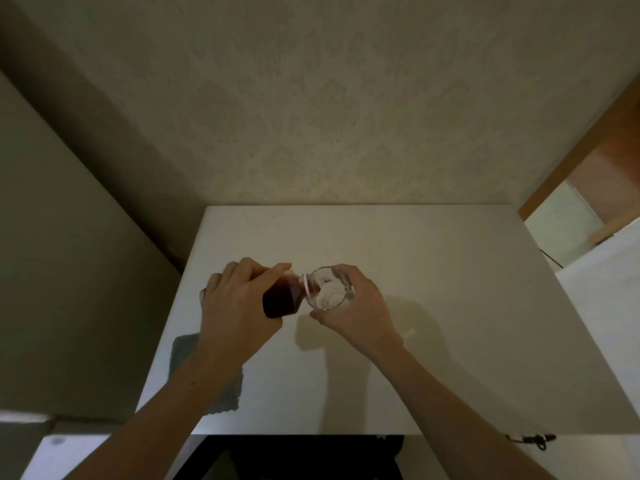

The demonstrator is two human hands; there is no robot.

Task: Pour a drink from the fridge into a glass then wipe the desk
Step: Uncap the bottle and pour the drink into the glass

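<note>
My left hand (235,299) grips a small bottle of dark red drink (282,297), tilted to the right with its white-ringed open neck over the rim of a clear glass (332,289). My right hand (356,306) is wrapped around that glass from the right and holds it a little tilted above the white desk (433,289). The glass looks empty. A grey cloth (183,351) lies on the desk's left front part, mostly covered by my left forearm.
A tall pale panel stands along the desk's left side and a patterned wall behind it. A wooden door frame (588,150) is at the right. A dark cable (533,439) hangs near the desk's front right edge.
</note>
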